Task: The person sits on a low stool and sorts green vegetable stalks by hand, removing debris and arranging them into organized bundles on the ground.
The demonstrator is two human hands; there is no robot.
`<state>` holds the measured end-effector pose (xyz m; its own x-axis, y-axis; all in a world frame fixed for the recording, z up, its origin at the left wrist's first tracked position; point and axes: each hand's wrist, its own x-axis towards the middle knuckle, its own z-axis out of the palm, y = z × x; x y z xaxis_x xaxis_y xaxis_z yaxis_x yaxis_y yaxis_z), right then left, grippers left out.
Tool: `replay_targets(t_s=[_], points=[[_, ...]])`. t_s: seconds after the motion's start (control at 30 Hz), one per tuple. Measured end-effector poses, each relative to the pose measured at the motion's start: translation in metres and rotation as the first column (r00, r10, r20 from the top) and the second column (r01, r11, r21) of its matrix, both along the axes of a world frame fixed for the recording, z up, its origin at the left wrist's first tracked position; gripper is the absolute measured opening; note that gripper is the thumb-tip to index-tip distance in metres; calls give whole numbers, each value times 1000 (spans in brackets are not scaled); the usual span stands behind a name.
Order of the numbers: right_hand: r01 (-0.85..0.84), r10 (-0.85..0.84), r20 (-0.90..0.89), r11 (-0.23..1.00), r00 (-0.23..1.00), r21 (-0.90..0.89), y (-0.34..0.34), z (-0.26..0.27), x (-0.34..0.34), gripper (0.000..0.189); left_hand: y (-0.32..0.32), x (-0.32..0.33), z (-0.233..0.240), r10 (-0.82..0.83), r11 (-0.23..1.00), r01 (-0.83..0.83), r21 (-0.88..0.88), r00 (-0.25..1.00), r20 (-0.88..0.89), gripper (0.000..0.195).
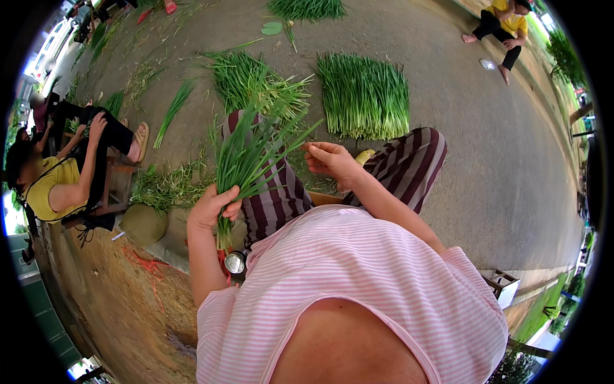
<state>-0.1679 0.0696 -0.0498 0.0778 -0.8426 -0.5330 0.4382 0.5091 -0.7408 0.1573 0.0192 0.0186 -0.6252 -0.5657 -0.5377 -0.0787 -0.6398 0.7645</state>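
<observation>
My left hand (211,209) is closed around a bunch of long green chives (247,161). The leaves fan upward and to the right over my striped trouser leg, while the pale stem ends point down below my fist. My right hand (333,163) hovers to the right of the bunch, thumb and fingers drawn together near the leaf tips. Whether it pinches a thin leaf is too small to tell. Ahead on the pavement lie a loose, tangled heap of chives (261,86) and a neatly aligned stack of chives (367,96).
Left of me are a pile of plant trimmings (168,187), a round khaki object (144,224) and red plastic ties (148,265). A seated person in yellow (60,189) works nearby. Another person (511,26) sits on the far-right kerb. More chives (307,8) lie farther ahead.
</observation>
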Motion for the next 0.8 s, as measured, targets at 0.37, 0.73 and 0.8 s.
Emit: replay_targets(t_s=[0.37, 0.73, 0.8], points=[[-56, 61, -79, 997, 995, 57, -1, -11, 8, 29, 4, 56, -3, -121, 992, 99, 81, 930, 347, 24], [-18, 14, -97, 999, 995, -47, -28, 4, 12, 30, -3, 75, -22, -175, 983, 178, 35, 880, 441, 26], [-24, 23, -42, 999, 999, -38, -28, 4, 12, 32, -3, 75, -22, -167, 985, 167, 37, 885, 435, 25]])
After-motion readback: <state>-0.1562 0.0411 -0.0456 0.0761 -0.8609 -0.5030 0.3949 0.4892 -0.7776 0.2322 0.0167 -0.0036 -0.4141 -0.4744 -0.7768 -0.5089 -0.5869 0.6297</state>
